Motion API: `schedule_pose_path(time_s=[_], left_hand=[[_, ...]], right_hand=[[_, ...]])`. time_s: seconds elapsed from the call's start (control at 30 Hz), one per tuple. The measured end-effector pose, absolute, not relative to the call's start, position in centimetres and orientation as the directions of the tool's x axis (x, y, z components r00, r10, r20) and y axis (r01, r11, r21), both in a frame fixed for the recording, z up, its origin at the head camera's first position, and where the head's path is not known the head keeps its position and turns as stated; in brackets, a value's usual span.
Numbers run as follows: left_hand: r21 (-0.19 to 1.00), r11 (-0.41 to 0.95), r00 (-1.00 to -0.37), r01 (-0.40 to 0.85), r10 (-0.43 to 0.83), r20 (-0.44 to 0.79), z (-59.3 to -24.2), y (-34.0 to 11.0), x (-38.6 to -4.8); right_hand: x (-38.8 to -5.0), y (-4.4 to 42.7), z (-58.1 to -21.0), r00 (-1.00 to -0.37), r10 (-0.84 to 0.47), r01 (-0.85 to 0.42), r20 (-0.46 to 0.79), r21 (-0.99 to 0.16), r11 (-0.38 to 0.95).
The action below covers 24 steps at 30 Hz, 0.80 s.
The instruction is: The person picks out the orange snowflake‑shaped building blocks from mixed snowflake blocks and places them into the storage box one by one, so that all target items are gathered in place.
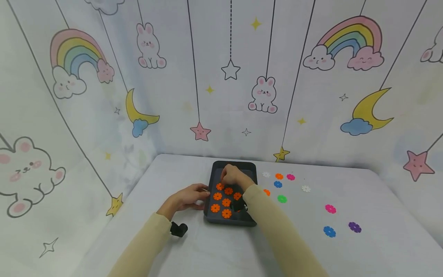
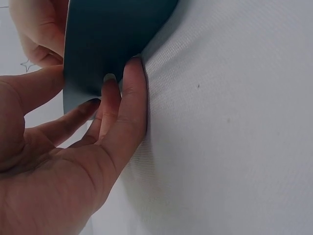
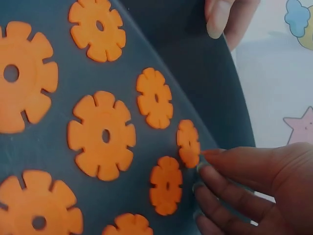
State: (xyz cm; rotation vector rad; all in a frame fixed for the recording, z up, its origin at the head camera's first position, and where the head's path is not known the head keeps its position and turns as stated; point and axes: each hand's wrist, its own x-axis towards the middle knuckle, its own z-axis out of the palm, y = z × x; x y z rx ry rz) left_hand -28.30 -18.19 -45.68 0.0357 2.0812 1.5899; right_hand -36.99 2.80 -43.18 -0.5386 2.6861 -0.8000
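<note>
A dark grey rectangular tray [image 1: 230, 222] lies on the white table with several flat orange flower-shaped discs [image 3: 101, 135] spread over its floor. My left hand [image 1: 188, 195] holds the tray's left side; in the left wrist view its thumb is at the rim and its fingers lie against the outer wall [image 2: 117, 34]. Over the tray's far left part, my right hand [image 1: 235, 176] pinches the edge of an orange flower disc [image 3: 188, 143] between thumb and fingertip, close to the tray's side wall. My right forearm hides part of the tray's right side.
Right of the tray, loose flower discs lie scattered: blue [image 1: 278, 184], green [image 1: 282, 199], pink [image 1: 330, 209], purple [image 1: 354, 227], white [image 1: 306, 189] and orange [image 1: 279, 176]. A patterned cloth [image 1: 228, 111] with rabbits, stars and rainbows hangs behind the table.
</note>
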Motion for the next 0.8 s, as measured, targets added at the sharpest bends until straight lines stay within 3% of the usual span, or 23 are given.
schedule_pose_path(time_s=[0.5,0.8], left_hand=[[0.901,0.315,-0.874,-0.297,0.292,-0.390,-45.9,-18.2,-28.5],[0.899,0.325,-0.872,-0.293,0.295,-0.391,-45.9,-18.0,-28.6]], right_hand=[[-34.4,8.4,-37.8,-0.845,-0.534,-0.429,-0.025,-0.565,0.705],[-33.0,14.7,-37.3,-0.868,-0.493,-0.432,0.059,-0.580,0.691]])
